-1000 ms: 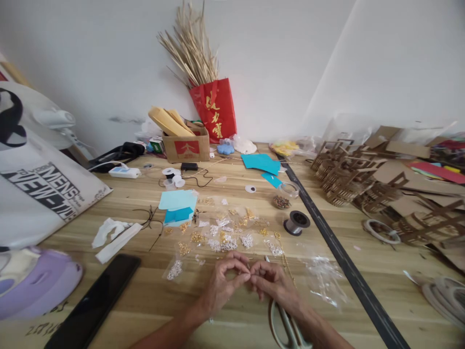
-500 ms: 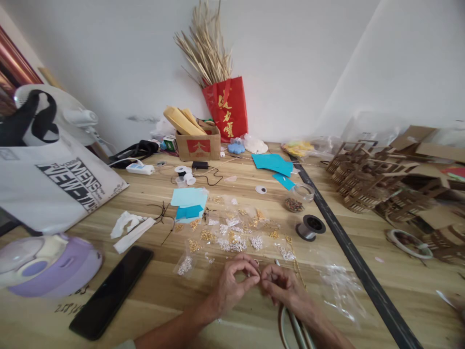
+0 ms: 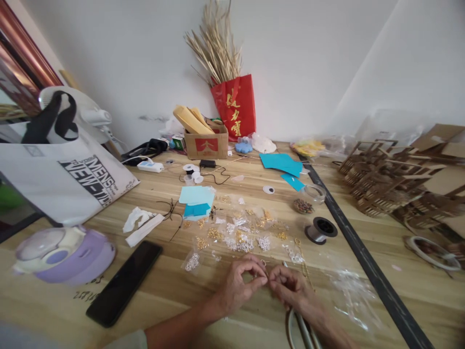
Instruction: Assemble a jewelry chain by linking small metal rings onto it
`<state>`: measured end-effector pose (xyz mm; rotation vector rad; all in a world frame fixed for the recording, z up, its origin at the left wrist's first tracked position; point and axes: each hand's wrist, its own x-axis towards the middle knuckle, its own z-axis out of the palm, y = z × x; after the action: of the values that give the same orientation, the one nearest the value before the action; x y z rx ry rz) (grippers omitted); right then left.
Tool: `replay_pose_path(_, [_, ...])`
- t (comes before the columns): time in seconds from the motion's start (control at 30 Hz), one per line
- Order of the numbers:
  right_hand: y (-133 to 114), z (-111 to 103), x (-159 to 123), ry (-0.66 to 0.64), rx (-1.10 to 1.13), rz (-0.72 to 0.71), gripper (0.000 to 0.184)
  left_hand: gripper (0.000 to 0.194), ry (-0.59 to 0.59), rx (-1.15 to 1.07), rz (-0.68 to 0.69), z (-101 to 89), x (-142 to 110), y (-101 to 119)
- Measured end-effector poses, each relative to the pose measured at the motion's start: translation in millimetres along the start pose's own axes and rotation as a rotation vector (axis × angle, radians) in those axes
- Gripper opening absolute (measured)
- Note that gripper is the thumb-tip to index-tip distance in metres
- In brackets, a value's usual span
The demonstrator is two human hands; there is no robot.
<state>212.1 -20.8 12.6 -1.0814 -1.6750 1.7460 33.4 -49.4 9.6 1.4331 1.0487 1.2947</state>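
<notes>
My left hand (image 3: 244,283) is closed in a pinch, thumb against forefinger, over the front of the table. Fingertip to fingertip with it, my right hand (image 3: 288,286) pinches too. Whatever sits between the fingertips is too small to make out. Pale tool handles (image 3: 303,329), like those of pliers, come out below my right hand, and a thin metal tip shows above it; I cannot tell whether the palm grips them. A gold chain (image 3: 305,264) lies just beyond the right hand. Small bags of silver findings (image 3: 245,241) and gold findings (image 3: 215,234) spread out ahead of both hands.
At left lie a black phone (image 3: 125,283) and a purple-and-white device (image 3: 70,254). A wire spool (image 3: 321,230) and a jar of beads (image 3: 303,206) stand at right, near a dark strip (image 3: 358,247). Brown slatted baskets (image 3: 381,179) are piled farther right. Clear plastic bags (image 3: 354,295) lie near my right forearm.
The whole scene has shifted slightly to the right as the view turned left. My hands keep the same pinch, fingertips together.
</notes>
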Motion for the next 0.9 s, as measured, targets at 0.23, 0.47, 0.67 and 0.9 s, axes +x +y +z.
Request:
replay_pose_path(0.23, [4.9,0.4,0.1,0.006,0.024,-0.006,0.044,0.015,0.001,0.033,-0.015,0.1,-1.0,-1.5])
replay_pose_path(0.47, [2.5,0.8,-0.3,0.005,0.012,-0.011,0.043,0.015,-0.002,0.034,0.000,1.0,-1.0,-2.2])
replay_pose_path(0.67, [5.7,0.2,0.3,0.008,0.013,-0.009,0.045,0.016,0.007,0.020,-0.008,0.9,-0.3,-0.9])
replay_pose_path(0.9, [-1.2,0.0,-0.1,-0.018,0.002,-0.007,0.044,0.012,0.010,0.029,0.009,-0.4,0.9,-3.6])
